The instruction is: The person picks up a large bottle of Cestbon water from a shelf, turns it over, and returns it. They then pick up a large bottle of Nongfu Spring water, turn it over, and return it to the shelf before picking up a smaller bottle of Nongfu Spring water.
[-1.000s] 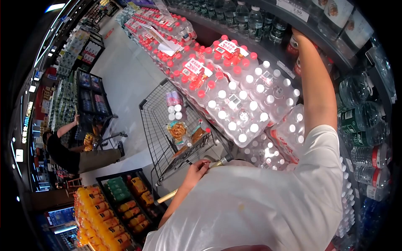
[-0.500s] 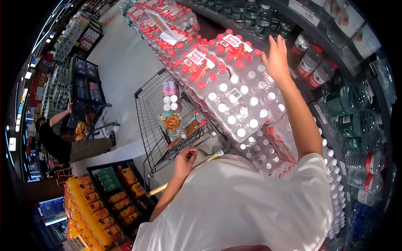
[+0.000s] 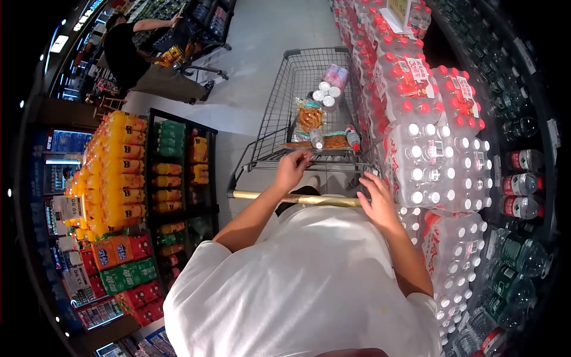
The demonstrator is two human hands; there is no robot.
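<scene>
A black wire shopping cart stands in front of me, its gold-coloured handle bar close to my white shirt. Above the bar's left part is my left hand, its fingers curled and what they hold, if anything, hidden. My right hand is at the bar's right end, fingers apart and nothing in it. Inside the cart lie a pack of white-capped bottles, a bag of brown food, a clear bottle and a red-capped bottle.
Shrink-wrapped water bottles are stacked close on the right, beside shelves of large bottles. Orange drinks and a black rack stand left. A person in black is at another cart, upper left. Grey floor runs ahead.
My right hand has come down from the bottle shelf to the cart handle. The view has turned, so the cart now appears more upright and further right.
</scene>
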